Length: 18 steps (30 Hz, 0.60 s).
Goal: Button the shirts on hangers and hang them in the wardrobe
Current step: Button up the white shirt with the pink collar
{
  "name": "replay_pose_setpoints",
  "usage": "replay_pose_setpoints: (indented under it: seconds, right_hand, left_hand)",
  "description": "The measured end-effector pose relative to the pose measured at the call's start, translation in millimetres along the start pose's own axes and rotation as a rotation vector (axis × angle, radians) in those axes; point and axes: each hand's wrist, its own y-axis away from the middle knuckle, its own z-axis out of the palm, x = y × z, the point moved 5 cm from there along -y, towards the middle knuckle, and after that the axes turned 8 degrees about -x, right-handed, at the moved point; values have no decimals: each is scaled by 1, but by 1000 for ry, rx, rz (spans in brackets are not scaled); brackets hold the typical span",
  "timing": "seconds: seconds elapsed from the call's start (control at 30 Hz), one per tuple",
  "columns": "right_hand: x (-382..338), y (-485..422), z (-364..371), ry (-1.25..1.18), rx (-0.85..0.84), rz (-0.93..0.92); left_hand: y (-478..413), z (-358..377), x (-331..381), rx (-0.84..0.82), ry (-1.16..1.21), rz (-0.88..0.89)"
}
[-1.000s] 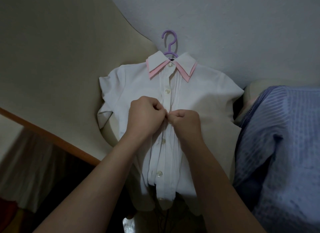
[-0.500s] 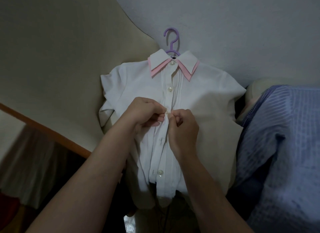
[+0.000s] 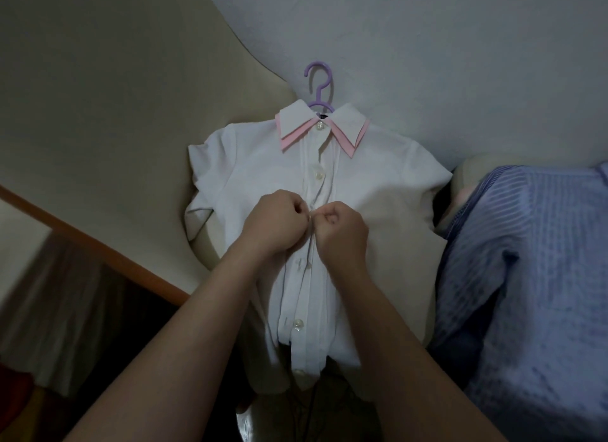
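Observation:
A small white shirt with a pink-edged collar lies flat on a beige surface, on a purple hanger whose hook points up. The top two buttons are fastened. My left hand and my right hand meet at the placket below the second button, each pinching a front edge of the shirt. The button between them is hidden by my fingers. Lower buttons sit unfastened on the placket.
A blue striped shirt lies to the right, touching the white shirt's side. An orange wooden edge runs diagonally at the left, with dark space below it. A pale grey wall is behind.
My left hand's fingers have curled back in, and both hands have closed tight against each other at the placket again. The view has shifted slightly.

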Motion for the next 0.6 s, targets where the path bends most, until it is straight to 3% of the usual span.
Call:
replay_pose_setpoints:
  seconds: [0.17, 0.33, 0.5, 0.6]
  right_hand:
    - [-5, -11, -4, 55, -94, 167]
    - [-5, -10, -9, 207, -116, 211]
    - [-8, 24, -20, 75, -49, 82]
    - [1, 54, -22, 142, -134, -18]
  left_hand:
    - [6, 1, 0, 25, 25, 62]
    - [18, -3, 0, 44, 2, 76]
    - [54, -20, 1, 166, 0, 148]
    - [80, -9, -7, 87, -17, 122]
